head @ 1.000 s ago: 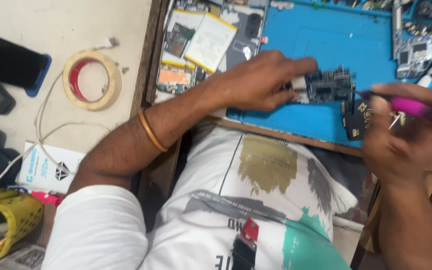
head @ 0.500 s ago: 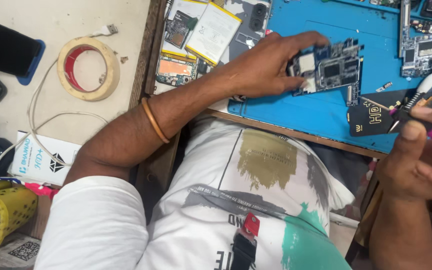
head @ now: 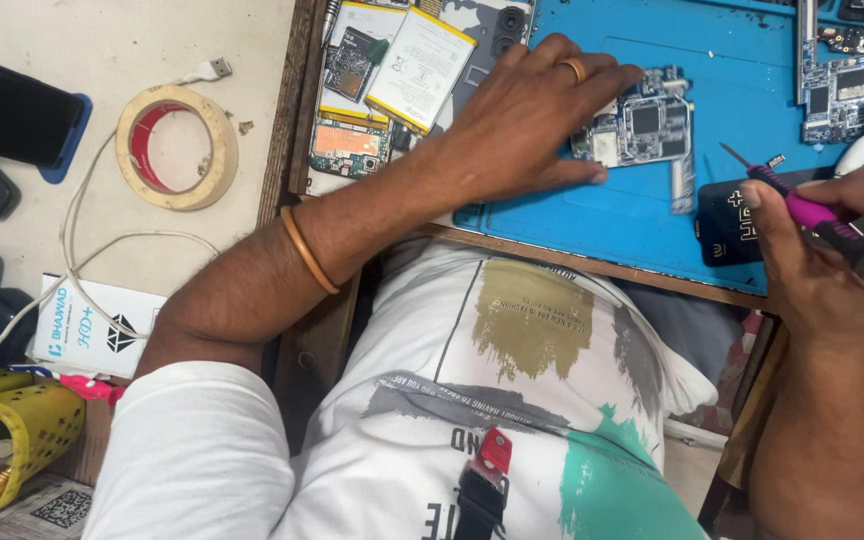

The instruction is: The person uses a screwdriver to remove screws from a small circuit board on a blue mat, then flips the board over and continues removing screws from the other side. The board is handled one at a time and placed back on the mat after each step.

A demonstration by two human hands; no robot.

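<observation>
My left hand [head: 527, 120] lies flat on the blue work mat [head: 742, 70], its fingers pressing on a small phone circuit board [head: 642, 130]. A ring sits on one finger and an orange bangle [head: 309, 250] on the wrist. My right hand [head: 832, 250] is closed around a pink-handled screwdriver [head: 802, 210], its thin tip pointing up-left, a little right of the board and apart from it. Under the tool lies a black flat part [head: 727, 225].
Another circuit board [head: 847, 95] lies at the mat's top right. An opened phone with batteries [head: 392, 70] sits left of my hand. On the beige surface to the left are a tape roll [head: 177, 150], a white cable [head: 82, 250], dark phones [head: 7, 115], a white box [head: 92, 325] and a yellow basket [head: 12, 430].
The view has drifted, and my right hand with the screwdriver has risen towards the mat's edge, nearer the board. My left hand keeps pressing the circuit board.
</observation>
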